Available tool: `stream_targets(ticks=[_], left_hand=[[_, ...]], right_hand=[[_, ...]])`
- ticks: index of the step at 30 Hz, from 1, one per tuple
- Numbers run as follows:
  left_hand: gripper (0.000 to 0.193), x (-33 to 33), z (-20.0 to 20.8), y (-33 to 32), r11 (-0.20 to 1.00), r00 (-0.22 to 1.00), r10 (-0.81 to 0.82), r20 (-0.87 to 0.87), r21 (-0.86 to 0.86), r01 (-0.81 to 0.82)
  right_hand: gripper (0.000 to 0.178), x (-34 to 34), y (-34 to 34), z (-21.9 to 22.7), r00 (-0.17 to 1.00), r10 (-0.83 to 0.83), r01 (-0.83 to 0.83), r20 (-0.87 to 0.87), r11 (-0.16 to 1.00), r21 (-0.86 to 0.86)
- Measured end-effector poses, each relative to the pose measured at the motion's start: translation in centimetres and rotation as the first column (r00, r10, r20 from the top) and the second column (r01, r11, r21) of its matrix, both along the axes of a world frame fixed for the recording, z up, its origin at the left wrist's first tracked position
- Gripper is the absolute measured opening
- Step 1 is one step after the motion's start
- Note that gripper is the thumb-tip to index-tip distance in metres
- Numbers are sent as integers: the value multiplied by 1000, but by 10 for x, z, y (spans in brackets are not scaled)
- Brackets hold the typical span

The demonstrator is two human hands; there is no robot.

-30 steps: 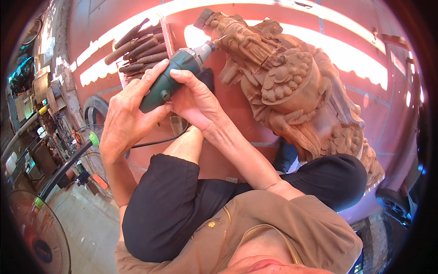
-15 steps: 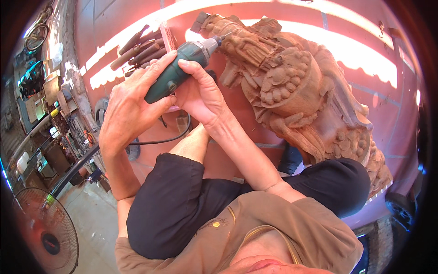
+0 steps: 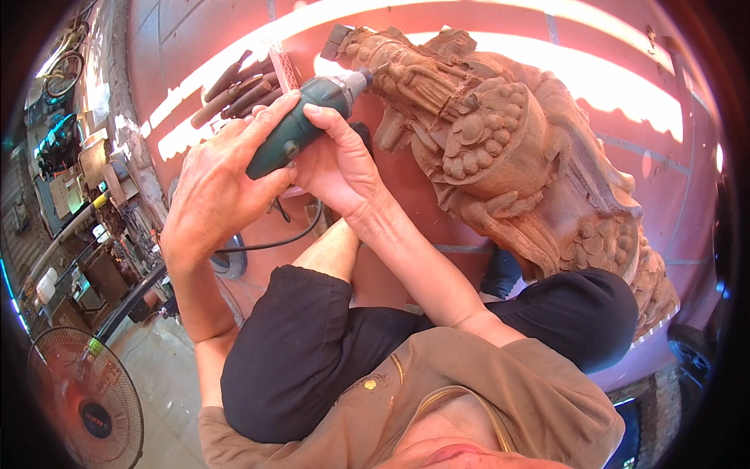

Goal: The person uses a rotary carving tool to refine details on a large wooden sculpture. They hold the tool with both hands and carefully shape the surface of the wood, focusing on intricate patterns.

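A dark green rotary tool with a grey nose is held between both hands. My left hand wraps over its body from the left, fingers and thumb closed on the casing. My right hand grips it from the other side, its thumb lying on top near the collar. The nose points up and right, toward the narrow upper end of a carved brown wooden sculpture. That sculpture lies on its side to my right, with a basket-like cluster of rounded shapes. The thin bit is hard to make out, so I cannot tell whether it touches the wood.
Behind my left hand lie several wooden-handled tools beside a pink perforated basket. A black cable curves below my hands. A fan stands at lower left, near a cluttered strip of items. Red tiles cover the floor.
The rotary tool and both hands have shifted slightly left, its nose a little lower in the picture. Both hands keep the same hold, and the view itself has moved slightly.
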State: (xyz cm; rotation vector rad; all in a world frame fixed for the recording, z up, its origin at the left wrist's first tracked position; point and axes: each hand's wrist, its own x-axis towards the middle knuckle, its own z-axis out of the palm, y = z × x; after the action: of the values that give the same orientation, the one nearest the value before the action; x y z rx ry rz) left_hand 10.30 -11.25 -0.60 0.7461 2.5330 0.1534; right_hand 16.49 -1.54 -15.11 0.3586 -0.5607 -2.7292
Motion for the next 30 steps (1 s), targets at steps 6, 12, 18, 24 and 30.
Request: stream_targets(ticks=[6,12,18,24,30], left_hand=[[77,-14,10,6,998,998,-64,19,-19,65],[85,-39,22,21,986,987,-111,115,-114,124],[75,-52,22,31,976,973,-196,123,-67,205],[84,-59,17,29,975,965,-221,138,12,222],[83,-64,21,32,972,962,-231,145,-13,235]], right_hand=[[44,-4,0,9,999,-47,47,-16,998,-30],[46,-10,7,15,997,-80,80,-7,997,-10],[42,-16,11,17,994,-111,111,-21,994,-4],[39,-18,12,19,990,-143,143,17,990,-17],[39,-23,12,20,989,-150,151,13,986,-71]])
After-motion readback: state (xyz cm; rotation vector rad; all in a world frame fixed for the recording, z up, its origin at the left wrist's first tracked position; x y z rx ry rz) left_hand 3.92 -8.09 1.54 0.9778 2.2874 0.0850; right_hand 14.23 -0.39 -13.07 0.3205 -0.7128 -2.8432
